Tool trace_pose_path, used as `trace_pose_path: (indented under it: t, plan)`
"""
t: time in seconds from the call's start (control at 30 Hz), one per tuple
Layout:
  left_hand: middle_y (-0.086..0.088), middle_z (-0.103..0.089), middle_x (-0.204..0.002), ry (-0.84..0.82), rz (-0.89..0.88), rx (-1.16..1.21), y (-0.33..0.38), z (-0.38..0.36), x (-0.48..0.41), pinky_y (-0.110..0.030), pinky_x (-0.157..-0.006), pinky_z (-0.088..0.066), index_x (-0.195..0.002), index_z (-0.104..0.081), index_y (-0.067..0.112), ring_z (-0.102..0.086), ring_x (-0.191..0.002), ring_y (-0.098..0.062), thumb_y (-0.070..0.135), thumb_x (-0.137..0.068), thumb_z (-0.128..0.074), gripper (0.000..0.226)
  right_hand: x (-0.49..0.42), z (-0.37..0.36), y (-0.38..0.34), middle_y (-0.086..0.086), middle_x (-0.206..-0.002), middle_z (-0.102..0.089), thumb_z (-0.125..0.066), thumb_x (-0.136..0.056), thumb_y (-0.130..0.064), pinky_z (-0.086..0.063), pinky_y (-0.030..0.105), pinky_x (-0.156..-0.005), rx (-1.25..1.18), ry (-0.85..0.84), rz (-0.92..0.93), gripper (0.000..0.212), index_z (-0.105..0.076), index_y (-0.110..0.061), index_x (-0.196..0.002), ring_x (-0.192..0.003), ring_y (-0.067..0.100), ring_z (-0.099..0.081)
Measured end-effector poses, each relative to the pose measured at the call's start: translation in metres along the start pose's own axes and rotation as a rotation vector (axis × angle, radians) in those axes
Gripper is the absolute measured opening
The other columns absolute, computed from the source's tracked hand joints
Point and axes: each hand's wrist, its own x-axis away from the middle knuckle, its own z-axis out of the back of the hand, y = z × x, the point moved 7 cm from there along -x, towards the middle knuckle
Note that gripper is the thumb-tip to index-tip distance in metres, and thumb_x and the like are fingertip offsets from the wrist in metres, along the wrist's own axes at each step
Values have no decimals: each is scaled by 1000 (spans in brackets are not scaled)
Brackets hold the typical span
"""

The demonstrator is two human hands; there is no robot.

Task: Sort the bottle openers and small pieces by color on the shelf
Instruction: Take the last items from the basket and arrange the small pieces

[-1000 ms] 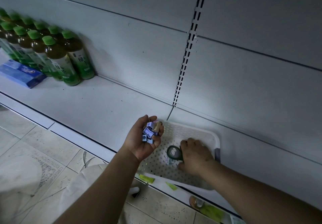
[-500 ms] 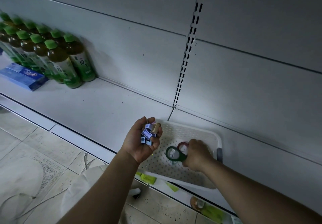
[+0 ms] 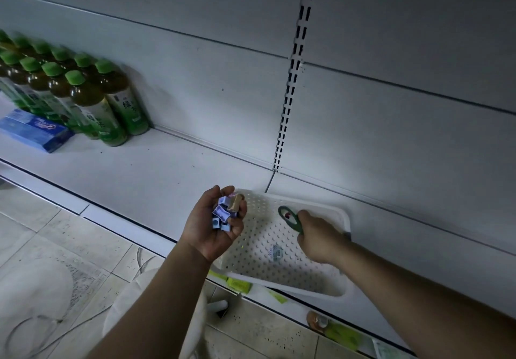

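Green bottle opener (image 3: 296,226) pinched at its near-right end by right hand (image 3: 318,235), above white tray (image 3: 339,211); long axis runs far-left from the grip. Left hand (image 3: 212,233), palm up just left of tray, cups blue small pieces (image 3: 220,213), nearer the shelf (image 3: 139,180) stretch on the left.

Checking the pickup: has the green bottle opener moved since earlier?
Yes: the right hand carried the green bottle opener from the sticker toward the tray's rear rim.

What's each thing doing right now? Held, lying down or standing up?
small pieces, heaped in the left hand's cupped palm.
green bottle opener, gripped by the right hand over the white tray.
white tray, lying on the shelf.
bottles, upright, green caps on.
blue box, lying flat beside the bottles.
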Motion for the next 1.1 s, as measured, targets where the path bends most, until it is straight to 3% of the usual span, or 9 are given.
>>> trace_pose_path:
  t: [0.1,0.27,0.37,0.43,0.47,0.53,0.73,0.93,1.1]
  plan:
    - [-6,-67,-73,-55,12,8,-3,-6,-1,-17,-42,-46,-72,-73,10,-67,-61,-23,14,-26,-97,52,6,13,8,-2,-81,-51,-40,-97,-18,-43,28,-60,-15,30,-39,21,-38,-18,-118,-73,14,-53]
    - [-6,-67,-74,-97,34,1,-10,-20,4,-20,-39,-47,-71,-73,10,-68,-62,-23,14,-23,-98,54,20,35,12,5,-95,-55,-44,-92,-10,-38,24,-49,-300,116,-49,30,-45,-21,-120,-71,16,-52]
    - [-9,-67,-72,-113,49,-26,-13,-32,19,-20,-40,-47,-70,-73,9,-68,-59,-23,14,-22,-98,54,43,55,7,7,-89,-57,-46,-92,-12,-37,27,-56,-464,174,-48,17,-49,-13,-109,-69,18,-49]
    - [-10,-65,-69,-104,58,-76,-18,-40,30,-18,-40,-46,-70,-70,10,-66,-57,-23,16,-31,-97,48,60,67,0,5,-84,-59,-47,-95,-17,-37,28,-60,-556,232,-37,13,-51,-11,-107,-69,16,-49]
    - [-9,-64,-68,-90,70,-105,-21,-45,40,-17,-41,-45,-74,-67,11,-65,-56,-22,19,-45,-91,38,74,73,-5,3,-83,-60,-47,-96,-19,-38,27,-61,-596,272,-40,13,-52,-13,-107,-68,14,-50]
    - [-8,-63,-66,-64,101,-130,-30,-52,58,-16,-40,-42,-80,-59,14,-65,-55,-20,27,-69,-66,19,102,82,-14,4,-83,-62,-46,-97,-21,-39,27,-60,-694,344,-55,16,-55,-17,-109,-66,13,-51]
    - [-7,-60,-63,-90,199,-172,-65,-81,109,-15,-41,-40,-84,-55,14,-64,-55,-20,30,-91,-49,19,197,95,-41,5,-90,-67,-51,-95,-31,-44,30,-61,-869,437,-36,21,-55,-21,-113,-57,15,-55]
    - [-6,-59,-64,-113,299,-128,-120,-131,153,-14,-40,-42,-84,-57,11,-58,-65,-17,30,-93,-52,22,292,121,-37,1,-93,-65,-41,-99,-17,-40,16,-53,-798,602,-37,20,-51,-22,-116,-65,12,-58]
    - [-5,-61,-68,-252,416,-58,-188,-195,189,-8,-51,-35,-81,-62,7,-42,-74,-3,23,-73,-63,19,376,140,-13,-3,-92,-62,-41,-100,-18,-47,24,-65,-666,795,-19,16,-50,-24,-111,-72,14,-59]
